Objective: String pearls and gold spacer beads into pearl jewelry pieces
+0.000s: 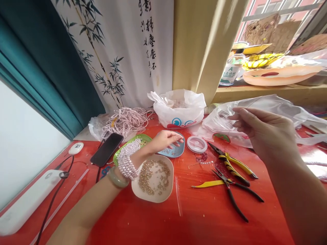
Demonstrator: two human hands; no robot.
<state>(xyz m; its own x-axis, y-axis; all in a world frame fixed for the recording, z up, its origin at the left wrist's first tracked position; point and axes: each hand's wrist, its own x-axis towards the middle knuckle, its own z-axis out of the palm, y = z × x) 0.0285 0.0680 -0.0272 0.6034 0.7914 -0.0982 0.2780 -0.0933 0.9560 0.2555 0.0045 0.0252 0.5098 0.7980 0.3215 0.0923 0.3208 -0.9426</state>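
Observation:
My left hand [166,141] hovers over the blue tray [182,149], fingers bent together; whatever they hold, if anything, is too small to make out. Strands of pearly beads [127,166] and a pale green bangle [117,177] circle that wrist. Raised at the right, my right hand [265,131] has its thumb and forefinger pinched in front of the clear plastic bags; a thin line seems to be near the fingertips, too faint to be sure. Below my left hand lies a cream tray [167,194] with gold beads [146,177]. Behind the left wrist is a green tray [116,156] with pale beads.
Pliers [230,163], cutters [230,190] and yellow tweezers [208,184] lie right of centre. A clear spool [196,144] and white bag [178,112] stand behind. Left are pink bead strands [125,122], a phone [107,149] and a power strip [30,200] with cable.

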